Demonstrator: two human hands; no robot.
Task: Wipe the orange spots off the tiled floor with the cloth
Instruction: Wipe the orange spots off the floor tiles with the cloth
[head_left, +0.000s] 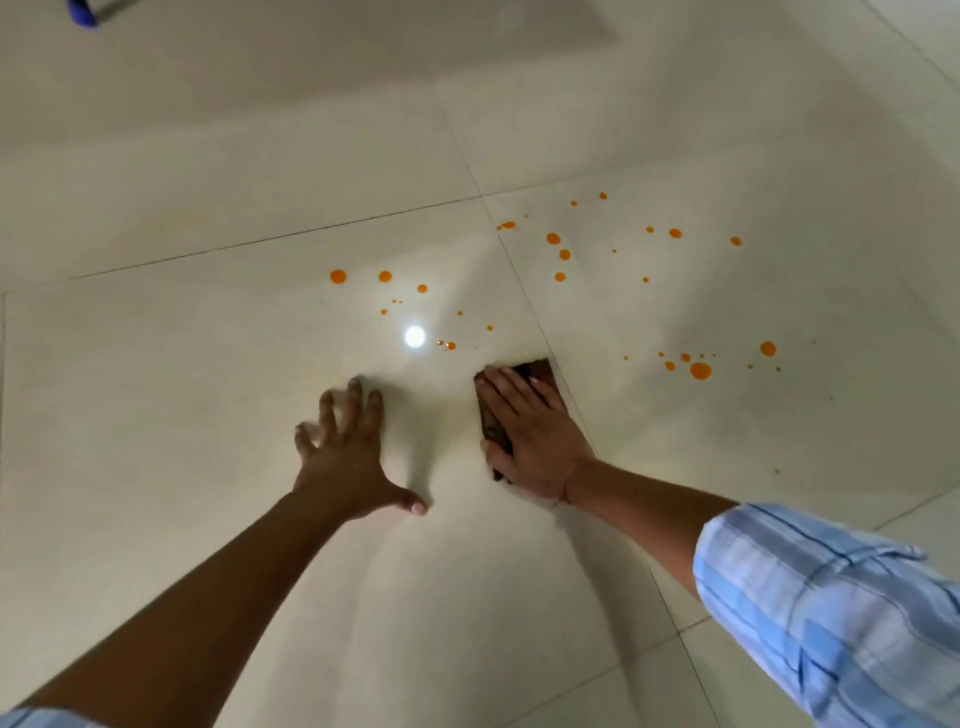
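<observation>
Orange spots are scattered over the cream tiled floor (208, 395): one cluster (384, 276) beyond my left hand, another (554, 239) past the tile joint, and a third (700, 370) to the right. A dark brown folded cloth (537, 370) lies flat on the floor under my right hand (530, 436), which presses it down with straight fingers; only the cloth's far end and left edge show. My left hand (348, 457) rests flat on the tile with fingers spread, holding nothing, about a hand's width left of the cloth.
A bright light reflection (414, 336) glares on the tile just beyond my hands. A blue object (83, 13) sits at the far top left corner. Dark grout lines cross the floor between large tiles.
</observation>
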